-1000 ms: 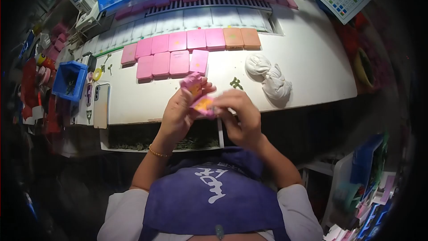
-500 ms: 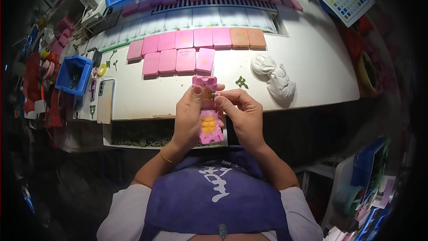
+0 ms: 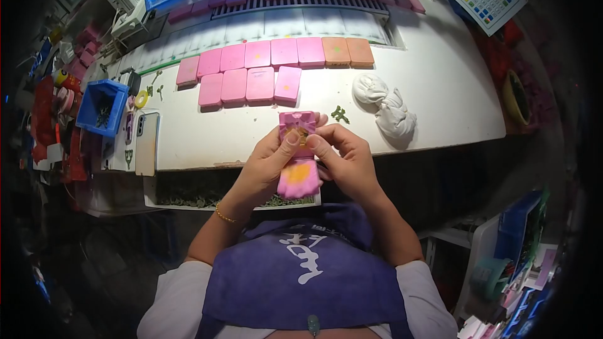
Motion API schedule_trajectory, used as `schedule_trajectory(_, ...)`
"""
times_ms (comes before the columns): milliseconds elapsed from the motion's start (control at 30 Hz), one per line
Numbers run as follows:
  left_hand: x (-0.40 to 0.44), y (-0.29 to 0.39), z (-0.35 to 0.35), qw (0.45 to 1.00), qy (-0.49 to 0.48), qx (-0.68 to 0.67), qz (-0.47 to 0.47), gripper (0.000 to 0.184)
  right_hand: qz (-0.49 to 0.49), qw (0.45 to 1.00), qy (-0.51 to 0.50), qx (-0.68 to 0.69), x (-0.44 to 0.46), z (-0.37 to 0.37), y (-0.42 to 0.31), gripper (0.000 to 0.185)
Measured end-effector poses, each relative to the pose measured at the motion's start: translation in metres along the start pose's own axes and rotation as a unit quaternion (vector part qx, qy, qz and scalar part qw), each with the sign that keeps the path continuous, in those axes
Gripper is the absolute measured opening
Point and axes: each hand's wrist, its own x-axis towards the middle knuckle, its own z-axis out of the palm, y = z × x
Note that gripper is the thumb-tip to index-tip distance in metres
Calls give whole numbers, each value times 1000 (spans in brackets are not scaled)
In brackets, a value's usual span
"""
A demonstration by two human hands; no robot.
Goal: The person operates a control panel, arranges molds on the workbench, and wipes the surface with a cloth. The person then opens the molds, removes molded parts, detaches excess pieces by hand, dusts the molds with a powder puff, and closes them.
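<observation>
By the left hand (image 3: 271, 158) and the right hand (image 3: 347, 156), a pink, rectangular, rubber-like block (image 3: 299, 183) is held open in two leaves, above the near edge of the white tabletop (image 3: 440, 103); both thumbs are pressed over the far leaf, with fingers curled behind; whether a small piece is pinched there cannot be told. The block is judged light, soft and slightly grippy, not easily broken; it is best held by its side edges, so that the yellow-orange hollow is kept free and the near leaf is not bent. Farther, closed pink rectangular blocks (image 3: 260, 84) are laid in two rows; to the right, a green branched piece (image 3: 340, 114) and a white knotted cloth bundle (image 3: 396, 113) are seen.
</observation>
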Motion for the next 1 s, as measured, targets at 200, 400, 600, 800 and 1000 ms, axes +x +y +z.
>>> schedule_trajectory(200, -3, -20, -18, 984, 8, 94, 151, 51, -50, 994, 11, -97, -5, -15, 9, 19)
schedule_trajectory(400, -7, -15, -11, 980, 31, 111, 163, 33, -83, 989, 6, -124, -11, -16, -8, 23)
schedule_trajectory(600, -10, -22, -4, 983, -5, 116, 140, 33, -205, 958, -5, -200, -8, -15, -9, 30)
schedule_trajectory(800, -9, -21, -6, 969, -8, 221, 107, 34, -191, 959, -17, -210, -7, -20, -3, 28)
schedule_trajectory(1000, -9, -19, -7, 955, -23, 286, 74, 38, -184, 953, -95, -221, -7, -18, -11, 31)
